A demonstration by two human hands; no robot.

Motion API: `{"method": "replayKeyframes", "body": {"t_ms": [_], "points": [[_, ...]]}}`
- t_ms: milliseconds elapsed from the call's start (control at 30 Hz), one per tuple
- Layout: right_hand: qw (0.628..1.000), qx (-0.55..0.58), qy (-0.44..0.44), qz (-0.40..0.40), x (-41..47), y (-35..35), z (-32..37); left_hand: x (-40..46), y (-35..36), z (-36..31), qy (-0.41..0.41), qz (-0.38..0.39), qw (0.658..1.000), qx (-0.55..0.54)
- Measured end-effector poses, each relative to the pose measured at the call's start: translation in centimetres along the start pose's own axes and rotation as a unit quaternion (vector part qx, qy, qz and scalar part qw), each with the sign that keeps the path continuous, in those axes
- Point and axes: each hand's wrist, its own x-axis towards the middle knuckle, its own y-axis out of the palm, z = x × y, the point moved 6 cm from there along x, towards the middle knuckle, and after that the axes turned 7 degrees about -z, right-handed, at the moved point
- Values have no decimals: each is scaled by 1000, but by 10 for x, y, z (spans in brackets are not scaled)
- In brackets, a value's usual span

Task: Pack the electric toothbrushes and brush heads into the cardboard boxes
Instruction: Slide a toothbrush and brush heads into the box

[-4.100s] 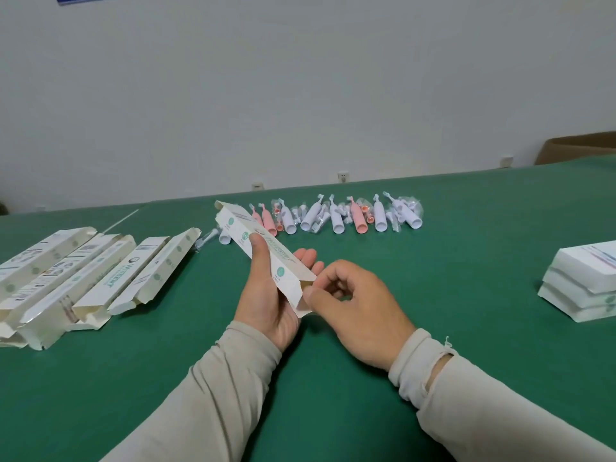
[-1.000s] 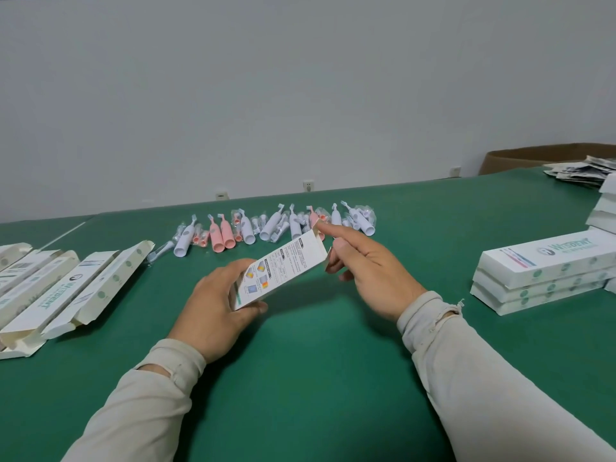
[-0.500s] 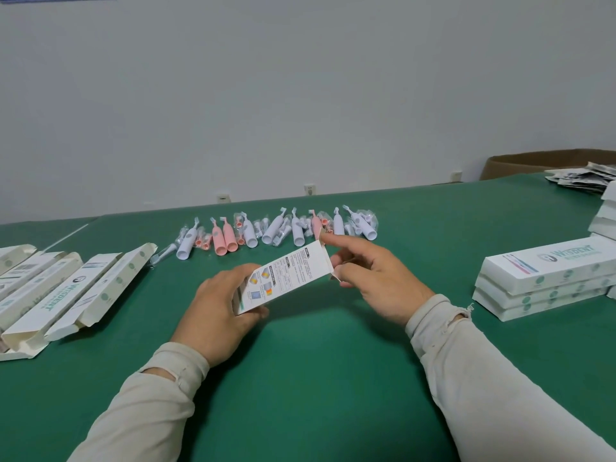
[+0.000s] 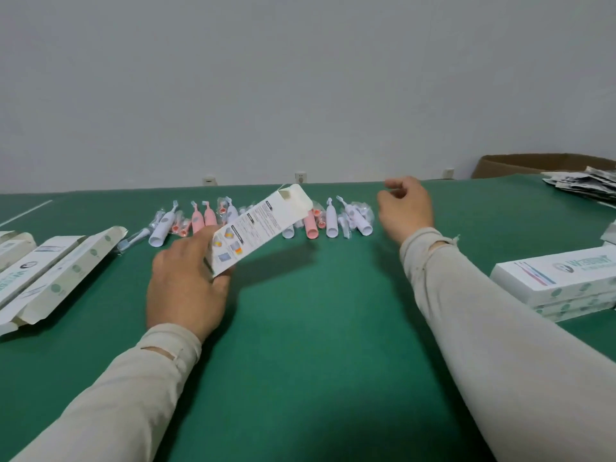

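R hand off box, reaching twd toothbrushes

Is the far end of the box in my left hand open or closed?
Open. The box that the left hand holds has its far end flap lifted, showing the hollow inside.

green table centre open, boxes probably flanking

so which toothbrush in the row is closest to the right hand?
The white toothbrush at the row's right end, lying angled just left of the right hand. The pink ones sit further left.
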Motion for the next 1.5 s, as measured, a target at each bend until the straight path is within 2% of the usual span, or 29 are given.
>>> {"method": "replayKeyframes", "body": {"t_ms": [67, 167, 333, 400, 467, 600, 900, 1033, 1233, 1333, 1400, 1500], "points": [[994, -95, -22, 50, 28, 23, -10, 3, 4, 6, 0, -4, 1000, 6], [961, -217, -72, 154, 51, 60, -19, 6, 4, 13, -16, -9, 1000, 17], [877, -376, -90, 285, 64, 101, -38, 9, 10, 12, -15, 14, 1000, 22], [849, -419, -87, 310, 63, 107, -45, 9, 10, 14, -21, 13, 1000, 17], [832, -462, -107, 287, 68, 108, -48, 8, 11, 16, -27, 13, 1000, 10], [834, -504, -93, 204, 79, 91, -49, 7, 14, 17, -22, 8, 1000, -7], [810, -564, 18, 161, 49, 53, -45, 6, 14, 19, -12, -1, 999, -34], [824, -537, 57, 171, -12, 26, -35, 4, 12, 18, -21, 3, 999, -37], [820, -521, -80, 223, -123, 13, 0, -4, -4, 12, -15, 20, 999, -46], [833, -488, -86, 246, -143, 8, 12, -16, -20, 14, -13, 5, 998, -64], [867, -427, -67, 248, -143, 1, 14, -25, -27, 17, -14, 7, 998, -59], [962, -207, -34, 176, -127, -22, 22, -30, -33, 20, -18, 21, 998, -61]]}}
